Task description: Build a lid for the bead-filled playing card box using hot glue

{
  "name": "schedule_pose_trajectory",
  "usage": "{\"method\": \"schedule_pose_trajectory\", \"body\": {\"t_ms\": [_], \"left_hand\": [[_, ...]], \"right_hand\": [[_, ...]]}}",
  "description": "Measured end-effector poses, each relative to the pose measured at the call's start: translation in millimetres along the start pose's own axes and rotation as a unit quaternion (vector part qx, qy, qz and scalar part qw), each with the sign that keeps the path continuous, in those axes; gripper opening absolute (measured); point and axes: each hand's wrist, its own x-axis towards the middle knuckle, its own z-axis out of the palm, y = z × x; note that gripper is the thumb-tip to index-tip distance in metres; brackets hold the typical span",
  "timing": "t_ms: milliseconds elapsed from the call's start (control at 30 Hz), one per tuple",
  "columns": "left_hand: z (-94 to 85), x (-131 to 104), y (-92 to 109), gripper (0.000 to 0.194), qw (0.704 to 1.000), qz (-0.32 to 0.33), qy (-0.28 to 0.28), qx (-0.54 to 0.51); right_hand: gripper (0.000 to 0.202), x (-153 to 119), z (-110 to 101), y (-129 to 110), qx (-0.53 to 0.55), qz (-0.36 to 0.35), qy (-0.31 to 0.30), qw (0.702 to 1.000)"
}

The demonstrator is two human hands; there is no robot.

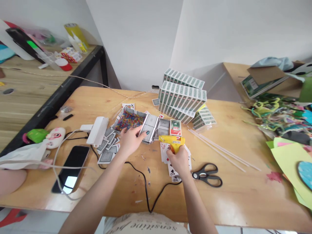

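Observation:
My right hand [179, 160] is wrapped round a yellow hot glue gun [175, 140], its nozzle pointing left at the edge of a structure built from playing cards [149, 126]. That structure is held by my left hand [131, 141], with the thumb on its near face. An open card-walled tray [118, 114] full of small multicoloured bits adjoins it on the left. Just right of the structure stand a grey card compartment [162, 126] and a red and green card box [175, 127]. Loose face-up cards [172, 169] lie under my right hand.
Stacked card packs [181, 99] stand at the back. Black scissors [207, 175] and white glue sticks [219, 148] lie to the right. On the left are face-down cards [107, 156], a white power strip [97, 131] and a phone [71, 169]. A black cord [146, 185] loops across the front.

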Motion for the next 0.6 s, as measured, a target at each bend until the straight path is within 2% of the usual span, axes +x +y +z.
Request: {"method": "schedule_pose_trajectory", "body": {"t_ms": [600], "left_hand": [[-1.1,0.0,0.2,0.037,1.0,-0.004,-0.002,0.005]], "right_hand": [[0.016,8.1,-0.4,-3.1,-0.009,-0.021,0.014,1.0]]}}
